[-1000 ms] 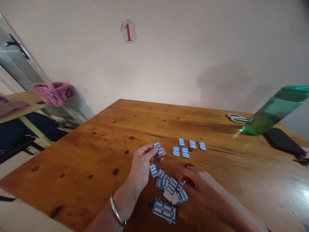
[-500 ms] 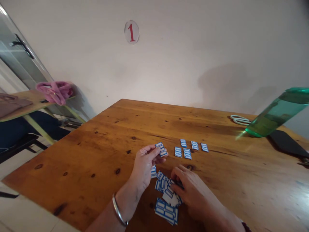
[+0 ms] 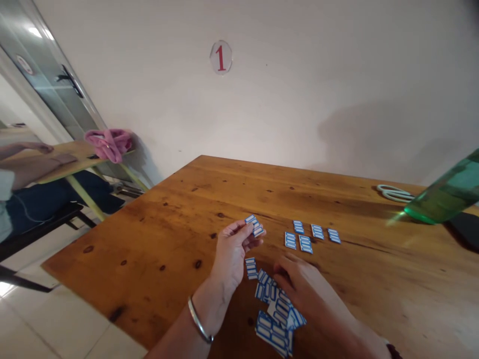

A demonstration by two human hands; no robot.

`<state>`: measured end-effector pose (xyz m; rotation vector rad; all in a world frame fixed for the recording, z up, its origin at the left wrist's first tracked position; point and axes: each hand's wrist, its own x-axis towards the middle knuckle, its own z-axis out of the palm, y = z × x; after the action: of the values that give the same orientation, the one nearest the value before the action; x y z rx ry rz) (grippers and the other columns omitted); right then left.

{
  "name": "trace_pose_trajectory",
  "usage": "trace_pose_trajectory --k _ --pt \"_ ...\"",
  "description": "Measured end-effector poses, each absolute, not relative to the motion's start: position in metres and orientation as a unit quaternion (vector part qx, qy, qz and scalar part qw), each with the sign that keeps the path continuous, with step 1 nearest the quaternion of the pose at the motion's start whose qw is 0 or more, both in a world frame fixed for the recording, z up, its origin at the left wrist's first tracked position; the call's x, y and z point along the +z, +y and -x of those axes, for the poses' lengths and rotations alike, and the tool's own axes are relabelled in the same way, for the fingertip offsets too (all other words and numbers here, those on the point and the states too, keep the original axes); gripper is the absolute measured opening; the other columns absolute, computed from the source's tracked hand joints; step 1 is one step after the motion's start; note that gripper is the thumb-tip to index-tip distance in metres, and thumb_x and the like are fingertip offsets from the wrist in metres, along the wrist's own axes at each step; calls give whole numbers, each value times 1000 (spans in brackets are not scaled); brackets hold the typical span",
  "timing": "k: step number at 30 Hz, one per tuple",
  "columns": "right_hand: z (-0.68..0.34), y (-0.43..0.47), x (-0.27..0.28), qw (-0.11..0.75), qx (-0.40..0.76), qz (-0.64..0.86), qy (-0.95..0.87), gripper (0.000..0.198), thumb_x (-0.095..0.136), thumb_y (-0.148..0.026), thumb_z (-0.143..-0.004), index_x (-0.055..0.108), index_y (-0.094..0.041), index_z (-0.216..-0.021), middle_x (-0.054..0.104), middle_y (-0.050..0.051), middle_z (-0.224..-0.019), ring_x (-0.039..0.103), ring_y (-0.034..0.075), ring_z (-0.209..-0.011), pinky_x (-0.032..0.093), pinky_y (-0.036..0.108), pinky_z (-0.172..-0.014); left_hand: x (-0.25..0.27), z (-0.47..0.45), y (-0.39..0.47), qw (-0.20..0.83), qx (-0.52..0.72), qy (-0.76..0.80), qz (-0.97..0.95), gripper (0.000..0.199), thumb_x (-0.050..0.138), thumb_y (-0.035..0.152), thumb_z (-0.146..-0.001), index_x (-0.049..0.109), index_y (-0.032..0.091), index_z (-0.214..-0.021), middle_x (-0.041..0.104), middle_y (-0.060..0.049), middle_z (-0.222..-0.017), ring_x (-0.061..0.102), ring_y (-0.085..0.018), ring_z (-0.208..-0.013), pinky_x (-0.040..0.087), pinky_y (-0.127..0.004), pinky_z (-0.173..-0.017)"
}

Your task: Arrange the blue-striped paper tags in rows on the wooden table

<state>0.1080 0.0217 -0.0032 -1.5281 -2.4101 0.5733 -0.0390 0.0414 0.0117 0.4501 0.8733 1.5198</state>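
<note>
My left hand (image 3: 234,247) is closed, with thumb and fingers pinching a small blue-and-white label sheet (image 3: 255,227) above the table. My right hand (image 3: 303,279) is curled over a loose pile of similar label sheets (image 3: 275,299); its fingertips are partly hidden, so I cannot make out what is in them. Nearest me lies a stack of larger label sheets (image 3: 270,333), beside the pile. One small label sheet (image 3: 251,268) rests just below my left hand. Farther off, several small label sheets (image 3: 305,244) are laid out in two short rows.
On the right of the wooden table (image 3: 168,234) stand a tilted-looking green bottle (image 3: 445,192), a coiled white cable (image 3: 394,193) and a dark flat object (image 3: 466,229). At left, a person's arm (image 3: 33,167) rests on another table with a pink cloth item (image 3: 110,144).
The view has turned left, so everything sits farther right. My right hand has shifted slightly away from the pile, uncovering more sheets. My left hand keeps its pinch.
</note>
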Motion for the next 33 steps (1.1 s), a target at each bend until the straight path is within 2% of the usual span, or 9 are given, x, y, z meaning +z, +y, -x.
trace_pose_trajectory --k 6,10,22,25,27,29,32,33 --pt "-95 28 1 70 191 475 -856 19 44 -7 -72 56 -16 -82 58 8 -87 55 19 -80 39 29 -68 12 39 42 625 665 365 -183 16 71 14 -58 58 13 -67 67 -2 -60 65 -17 -60 48 -26 -56" --pt "-93 34 8 33 203 428 -880 26 43 -4 -69 56 -17 -88 56 7 -89 55 19 -80 39 29 -69 11 38 42 628 665 363 -180 15 71 14 -58 58 13 -65 66 -2 -61 65 -17 -60 47 -25 -56" --pt "-90 36 4 18 178 400 -899 29 38 -1 -67 59 -16 -80 59 8 -86 57 19 -78 39 28 -65 10 37 41 636 654 367 -182 16 72 18 -58 59 13 -66 67 -3 -60 65 -17 -58 47 -24 -54" --pt "-93 37 1 63 196 408 -890 23 39 -4 -66 57 -17 -72 60 6 -80 55 17 -71 38 27 -62 11 37 41 634 654 371 -181 18 73 18 -56 58 13 -66 66 -3 -59 65 -18 -57 47 -25 -54" --pt "-98 39 -3 126 227 433 -863 19 40 -6 -65 54 -18 -69 59 3 -70 52 16 -64 36 26 -57 12 37 40 632 651 379 -182 20 73 19 -55 58 14 -67 66 -2 -59 65 -18 -57 47 -25 -54" --pt "-104 40 -7 204 294 465 -810 13 42 -10 -66 51 -19 -65 56 0 -60 49 14 -56 35 25 -52 12 36 40 632 645 386 -186 20 73 19 -55 58 14 -67 65 -2 -60 65 -18 -58 47 -26 -54" --pt "-113 40 -8 307 440 479 -695 2 51 -19 -66 50 -19 -67 54 -2 -56 48 13 -52 36 24 -49 9 34 39 640 631 390 -203 19 72 21 -56 58 14 -67 66 -2 -62 64 -18 -59 47 -26 -54" --pt "-115 39 -8 334 483 480 -652 8 55 -23 -65 52 -18 -70 54 -3 -57 48 12 -51 36 24 -48 8 33 39 643 624 392 -210 19 72 22 -57 59 14 -67 66 -3 -63 64 -18 -59 46 -26 -54"
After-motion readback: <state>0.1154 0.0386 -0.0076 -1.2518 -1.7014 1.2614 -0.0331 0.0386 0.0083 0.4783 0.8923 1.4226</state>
